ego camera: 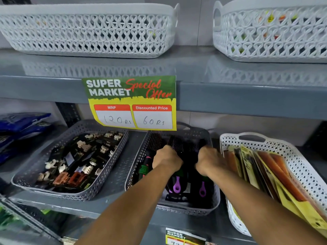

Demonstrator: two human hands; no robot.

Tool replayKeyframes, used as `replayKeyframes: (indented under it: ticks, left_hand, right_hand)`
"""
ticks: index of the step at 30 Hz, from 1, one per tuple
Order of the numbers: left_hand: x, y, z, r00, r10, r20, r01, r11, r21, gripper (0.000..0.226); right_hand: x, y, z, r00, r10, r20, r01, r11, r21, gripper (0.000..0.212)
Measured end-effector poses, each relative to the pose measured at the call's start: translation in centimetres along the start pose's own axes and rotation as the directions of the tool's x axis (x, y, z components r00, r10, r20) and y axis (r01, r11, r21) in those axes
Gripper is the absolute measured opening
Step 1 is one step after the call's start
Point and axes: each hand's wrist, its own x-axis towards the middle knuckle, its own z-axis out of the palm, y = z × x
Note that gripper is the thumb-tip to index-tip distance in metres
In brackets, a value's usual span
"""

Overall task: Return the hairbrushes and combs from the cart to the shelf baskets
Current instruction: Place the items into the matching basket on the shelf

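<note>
Head view shows two bare forearms reaching up into the middle grey basket [215, 200] on the lower shelf. Inside it lie black hairbrushes [174, 185] with purple handle loops. Left hand [166, 159] and right hand [208, 160] are both curled into closed fists down among the brush heads; whether each grip really has hold of a brush cannot be told. Right of them a white basket [300, 167] holds packaged combs [276, 174] standing on edge. Left, another grey basket [26, 175] holds hair clips [70, 167]. Above hangs an offer sign [131, 102], with two white lattice baskets [88, 30] on the upper shelf.
</note>
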Motion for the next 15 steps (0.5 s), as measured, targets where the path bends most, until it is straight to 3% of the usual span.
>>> replayKeyframes:
  ticks: [9, 15]
  left_hand:
    - [0.0, 0.0, 1.3, 0.994, 0.09, -0.067, -0.062, 0.94, 0.334, 0.038]
    - [-0.4, -0.8, 1.2, 0.996, 0.047, -0.074, -0.023, 0.956, 0.292, 0.043]
  right_hand:
    - [0.7, 0.1, 0.9, 1.0, 0.001, -0.001, -0.001, 1.0, -0.026, 0.041]
    - [1.0, -0.5, 1.3, 0.999, 0.036, 0.015, -0.035, 0.998, -0.055, 0.047]
